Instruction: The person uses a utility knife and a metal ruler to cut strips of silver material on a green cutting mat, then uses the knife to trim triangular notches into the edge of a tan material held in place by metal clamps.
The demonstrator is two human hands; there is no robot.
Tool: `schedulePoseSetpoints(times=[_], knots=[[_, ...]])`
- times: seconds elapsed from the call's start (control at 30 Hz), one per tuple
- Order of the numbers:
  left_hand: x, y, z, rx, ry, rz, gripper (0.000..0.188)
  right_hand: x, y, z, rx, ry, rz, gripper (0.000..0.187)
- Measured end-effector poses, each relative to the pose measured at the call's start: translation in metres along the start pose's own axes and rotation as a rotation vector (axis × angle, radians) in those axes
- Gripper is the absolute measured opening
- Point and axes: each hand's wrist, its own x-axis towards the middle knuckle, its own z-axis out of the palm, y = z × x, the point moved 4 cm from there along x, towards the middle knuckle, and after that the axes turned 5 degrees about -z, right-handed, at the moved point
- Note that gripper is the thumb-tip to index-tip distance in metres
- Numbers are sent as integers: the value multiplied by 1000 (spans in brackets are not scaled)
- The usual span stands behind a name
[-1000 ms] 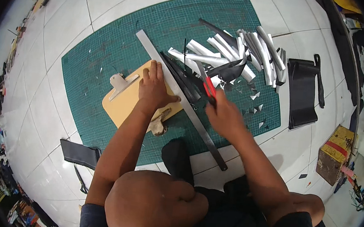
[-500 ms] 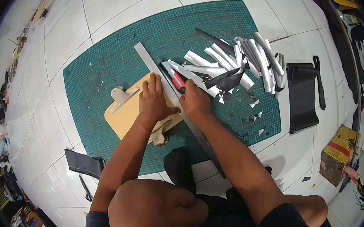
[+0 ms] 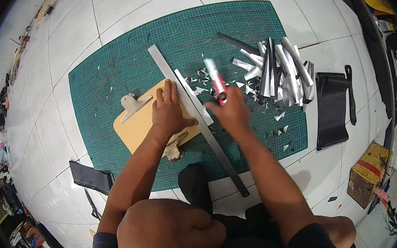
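Observation:
My left hand (image 3: 168, 114) lies flat with its fingers stretched out on a tan clipboard-like board (image 3: 133, 126), thumb reaching to a long metal ruler (image 3: 217, 150). The ruler runs diagonally along the board's right side on a green cutting mat (image 3: 133, 53). A white strip (image 3: 189, 87) shows along the ruler's right edge. My right hand (image 3: 234, 114) is closed round a red utility knife (image 3: 218, 85), held right of the ruler, its front end blurred. Beyond it, white and black strips (image 3: 287, 75) lie in a heap, with small triangular scraps (image 3: 279, 115) scattered nearby.
Black folded material (image 3: 332, 110) lies on the tiled floor right of the mat, near a yellow and brown box (image 3: 369, 171). Another black piece (image 3: 90, 177) and dark scissors (image 3: 92, 203) are at the lower left. My dark-covered foot (image 3: 196, 183) rests on the mat's near edge.
My right hand has moved right, away from the ruler, with the utility knife. Loose strips near the ruler have shifted right into the heap, uncovering scraps. My left hand stays put.

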Motion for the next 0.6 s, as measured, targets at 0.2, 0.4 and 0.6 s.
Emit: schedulePoseSetpoints(times=[0.2, 0.4, 0.6], knots=[[1, -1, 0, -77, 73, 53, 133, 10, 34, -9, -29, 151, -29, 38], [-1, -3, -2, -61, 78, 40, 131, 10, 41, -51, -30, 241, -37, 45], [-7, -3, 4, -118, 123, 60, 127, -88, 21, 4, 97, -221, 26, 58]])
